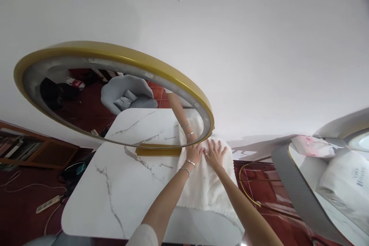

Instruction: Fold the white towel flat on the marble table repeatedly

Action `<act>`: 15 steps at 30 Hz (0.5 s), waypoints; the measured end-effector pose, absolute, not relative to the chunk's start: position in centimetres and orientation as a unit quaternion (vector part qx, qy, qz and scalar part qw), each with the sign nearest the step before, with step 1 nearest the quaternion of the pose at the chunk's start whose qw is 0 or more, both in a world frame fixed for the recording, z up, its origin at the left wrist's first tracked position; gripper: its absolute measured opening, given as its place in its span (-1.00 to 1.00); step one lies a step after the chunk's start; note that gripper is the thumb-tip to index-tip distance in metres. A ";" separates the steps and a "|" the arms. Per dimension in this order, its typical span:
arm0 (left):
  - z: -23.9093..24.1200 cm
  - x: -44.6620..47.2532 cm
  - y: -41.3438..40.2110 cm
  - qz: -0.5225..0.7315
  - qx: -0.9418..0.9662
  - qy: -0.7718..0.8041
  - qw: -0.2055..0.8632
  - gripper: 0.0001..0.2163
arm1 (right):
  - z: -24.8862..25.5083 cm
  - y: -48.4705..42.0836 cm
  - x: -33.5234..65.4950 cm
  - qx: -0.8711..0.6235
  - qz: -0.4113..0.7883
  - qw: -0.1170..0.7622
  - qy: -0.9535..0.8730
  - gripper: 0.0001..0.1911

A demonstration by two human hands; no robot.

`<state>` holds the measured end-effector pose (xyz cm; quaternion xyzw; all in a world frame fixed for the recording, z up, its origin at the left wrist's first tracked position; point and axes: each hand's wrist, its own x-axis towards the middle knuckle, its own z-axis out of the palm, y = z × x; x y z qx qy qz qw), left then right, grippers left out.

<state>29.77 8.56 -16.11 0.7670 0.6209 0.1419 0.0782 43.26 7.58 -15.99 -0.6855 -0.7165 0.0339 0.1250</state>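
Observation:
A white cloth (pixel 207 192) with a scalloped edge lies spread over the right end of a white marbled table (pixel 123 184). My left hand (pixel 193 154), with bracelets at the wrist, rests flat on the far part of the cloth. Beside it, my right hand (pixel 213 155) presses on the same cloth with its fingers spread and a ring on one finger. The two thumbs nearly meet. Part of the left hand's fingers is hard to see close to the mirror's lower rim. Neither hand grips anything.
A large gold-framed mirror (pixel 161 65) stands on a gold base (pixel 158 151) at the table's back, against a white wall (pixel 259 46). Right of the table, another surface holds a pink-and-white packet (pixel 311 146) and a white bundle (pixel 346 177). A power strip (pixel 48 204) lies on the floor at left.

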 end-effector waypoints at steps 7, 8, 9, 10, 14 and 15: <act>-16.0 29.2 9.8 0.148 0.778 0.608 0.058 -0.60 | -16.5 10.2 42.2 -0.700 0.030 0.116 -0.704 -0.47; -16.0 29.2 9.4 0.148 0.776 0.610 0.056 -0.59 | -16.6 10.3 42.1 -0.700 0.030 0.112 -0.705 -0.48; -15.9 29.3 8.9 0.148 0.772 0.616 0.052 -0.59 | -16.7 10.3 42.2 -0.698 0.030 0.109 -0.707 -0.48; -15.9 29.5 8.2 0.150 0.766 0.624 0.046 -0.58 | -16.8 10.2 42.3 -0.693 0.028 0.109 -0.712 -0.48; -16.0 29.8 3.5 0.168 0.752 0.638 0.014 -0.51 | -17.1 8.9 43.6 -0.654 0.008 0.131 -0.745 -0.47; -15.9 29.7 1.9 0.170 0.756 0.633 0.010 -0.49 | -17.2 8.3 44.1 -0.638 0.005 0.138 -0.758 -0.47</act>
